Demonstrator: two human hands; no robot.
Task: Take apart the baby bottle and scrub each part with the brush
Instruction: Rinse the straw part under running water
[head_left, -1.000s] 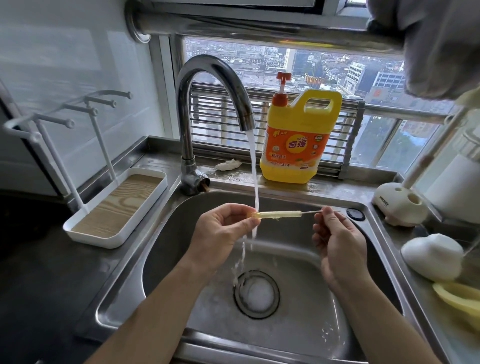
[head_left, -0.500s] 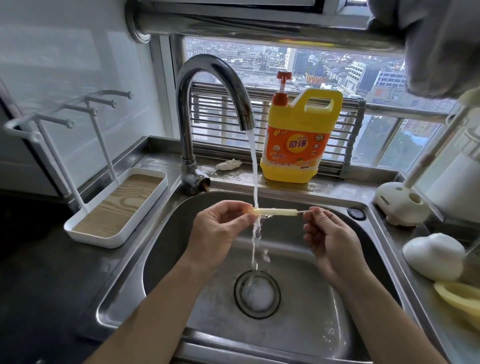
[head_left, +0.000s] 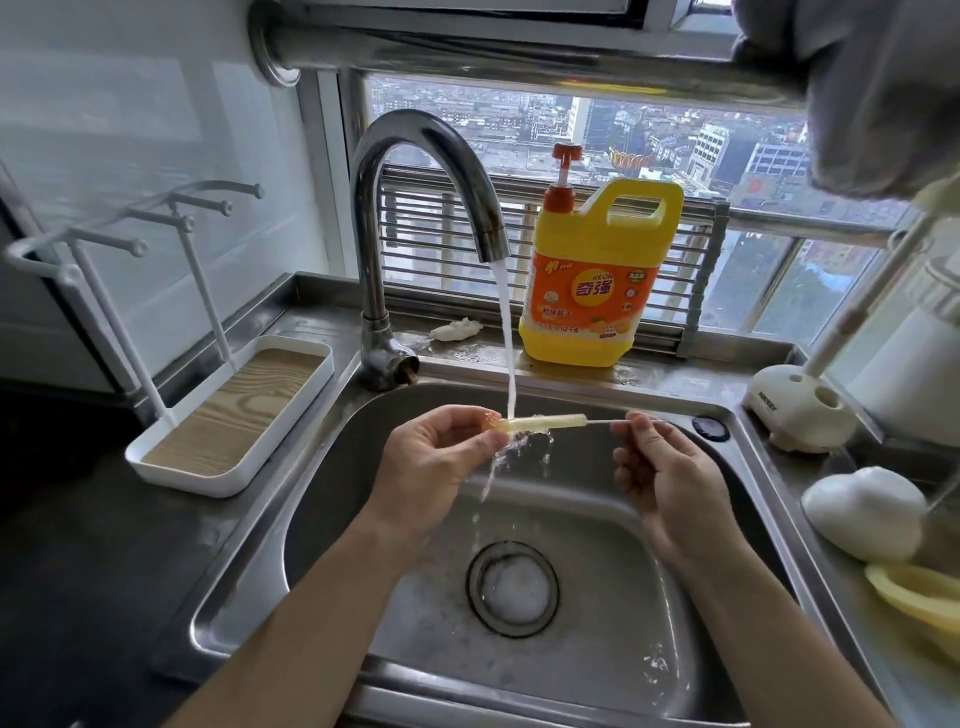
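1. The left grip (head_left: 436, 467), a bare hand, is over the sink (head_left: 332, 499). Its thumb and fingers are curled and pinch the left end of a pale yellow straw tube (head_left: 540, 422).
2. The straw tube lies level, above the basin and just in front of the rear rim.
3. The right grip (head_left: 670, 483), also a bare hand, has its fingers curled. The fingertips pinch the thin wire stem of a straw brush (head_left: 608, 422).
4. The wire stem runs level from the right grip into the right end of the straw tube. The bristle end cannot be seen inside the tube.
5. The faucet (head_left: 415, 171) is running. The water stream (head_left: 506, 338) lands on the straw tube near the left grip and splashes down toward the drain (head_left: 511, 587).
6. On the steel table (head_left: 649, 374) behind the sink stands a yellow detergent jug (head_left: 597, 291) with a red pump, upright, right of the faucet.
7. Left of the sink sits a white drying rack (head_left: 234, 415) with upright pegs.
8. Right of the sink sit a white brush holder (head_left: 795, 410) and a white rounded part (head_left: 862, 512).
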